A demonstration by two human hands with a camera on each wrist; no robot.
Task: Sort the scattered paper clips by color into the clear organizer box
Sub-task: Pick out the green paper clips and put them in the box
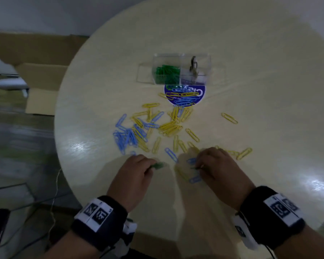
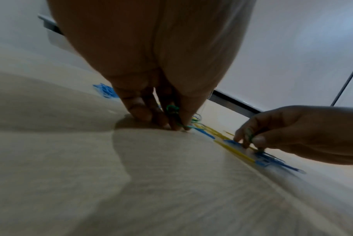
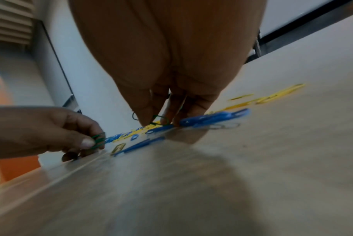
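Observation:
Blue and yellow paper clips [image 1: 148,128] lie scattered over the round pale table [image 1: 251,71]. The clear organizer box [image 1: 181,71] stands at the far middle, with green clips [image 1: 166,72] in its left compartment. My left hand [image 1: 137,171] pinches green clips [image 1: 158,164] low over the table, seen also as green clips [image 3: 97,140] between thumb and forefinger. My right hand [image 1: 215,165] pinches a green clip [image 3: 159,119] at the table surface, among blue clips [image 3: 215,118] and yellow ones.
A round blue-and-white sticker [image 1: 185,94] lies just before the box, with clips on it. Cardboard boxes [image 1: 39,90] stand on the floor to the left. A cable [image 1: 53,202] hangs near the table's left edge.

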